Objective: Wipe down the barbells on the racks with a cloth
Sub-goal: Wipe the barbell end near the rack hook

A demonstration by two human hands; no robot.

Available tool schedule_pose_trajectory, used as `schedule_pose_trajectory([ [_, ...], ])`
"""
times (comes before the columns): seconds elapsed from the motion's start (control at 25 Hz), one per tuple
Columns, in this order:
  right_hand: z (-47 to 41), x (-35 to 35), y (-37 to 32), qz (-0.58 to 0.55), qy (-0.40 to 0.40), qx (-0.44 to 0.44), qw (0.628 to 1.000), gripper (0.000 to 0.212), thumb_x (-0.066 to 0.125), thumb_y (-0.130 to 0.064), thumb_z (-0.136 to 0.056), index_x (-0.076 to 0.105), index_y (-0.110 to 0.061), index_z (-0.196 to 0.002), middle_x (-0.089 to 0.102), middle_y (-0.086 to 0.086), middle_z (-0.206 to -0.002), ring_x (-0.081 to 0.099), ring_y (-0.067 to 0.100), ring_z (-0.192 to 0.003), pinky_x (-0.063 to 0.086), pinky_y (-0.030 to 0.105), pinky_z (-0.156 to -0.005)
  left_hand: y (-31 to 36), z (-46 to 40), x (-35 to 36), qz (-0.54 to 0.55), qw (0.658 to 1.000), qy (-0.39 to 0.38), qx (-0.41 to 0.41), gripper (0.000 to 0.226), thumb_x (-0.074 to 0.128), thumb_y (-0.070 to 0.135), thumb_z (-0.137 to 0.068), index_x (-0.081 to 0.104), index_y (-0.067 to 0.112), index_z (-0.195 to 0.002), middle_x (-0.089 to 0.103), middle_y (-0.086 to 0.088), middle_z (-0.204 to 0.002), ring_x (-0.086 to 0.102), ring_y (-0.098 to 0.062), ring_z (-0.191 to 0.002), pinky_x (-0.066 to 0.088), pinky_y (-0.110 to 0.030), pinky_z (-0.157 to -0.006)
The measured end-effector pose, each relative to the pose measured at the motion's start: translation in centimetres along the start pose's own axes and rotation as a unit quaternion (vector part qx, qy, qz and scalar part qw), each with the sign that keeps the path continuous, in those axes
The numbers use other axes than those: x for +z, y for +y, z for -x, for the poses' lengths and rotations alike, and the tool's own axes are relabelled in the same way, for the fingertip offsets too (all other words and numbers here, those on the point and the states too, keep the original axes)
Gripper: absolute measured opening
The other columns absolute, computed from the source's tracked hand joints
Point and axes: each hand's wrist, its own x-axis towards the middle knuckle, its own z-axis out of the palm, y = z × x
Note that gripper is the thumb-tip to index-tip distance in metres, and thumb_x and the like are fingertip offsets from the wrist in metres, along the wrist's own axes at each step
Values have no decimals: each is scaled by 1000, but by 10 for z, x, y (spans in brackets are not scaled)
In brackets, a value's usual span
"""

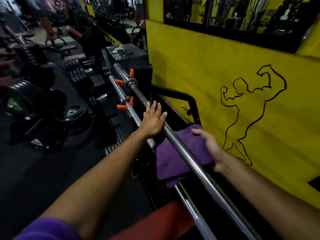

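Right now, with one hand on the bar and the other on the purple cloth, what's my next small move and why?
Probably wrap the purple cloth over the upper barbell with your right hand. It lies under the bar, the hand holding its far side, while the left hand rests flat, steadying the bar.

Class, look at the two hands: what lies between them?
In the head view, the upper barbell runs between the left hand and right hand, over the purple cloth.
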Motion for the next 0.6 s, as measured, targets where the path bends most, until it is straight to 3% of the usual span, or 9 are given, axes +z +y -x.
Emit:
schedule_pose_trajectory([
  [0.16,-25,33,4,-16,-92,40,995,22,59,-30,-96,62,-9,-99,67,9,-80,67,19,-66,57,26,-64,5,2,1,-17,1000,18,4,61,28,38,-110,13,7,-160,0,-14,-169,-16,-30,-154,-3,-50,-125],
  [0.36,0,13,19,96,-93,46,990,37,68,-44,-92,66,-14,-113,68,16,-104,67,24,-84,54,35,-80,-9,-8,3,-48,999,24,10,87,13,57,-91,21,0,-157,11,-22,-166,-3,-37,-155,1,-55,-124],
  [0.48,45,-17,34,101,-89,79,988,45,70,-49,-89,69,-12,-114,73,12,-102,71,24,-84,57,33,-77,-7,-6,8,-32,999,26,0,68,23,42,-105,20,-1,-157,8,-22,-166,-6,-37,-155,-2,-53,-123],
  [0.6,96,-46,47,131,-63,107,984,54,71,-54,-84,74,-8,-114,77,13,-105,74,30,-96,57,38,-87,-6,-4,8,-16,999,52,3,59,28,33,-110,15,0,-158,2,-18,-168,-10,-34,-155,-6,-49,-123],
])
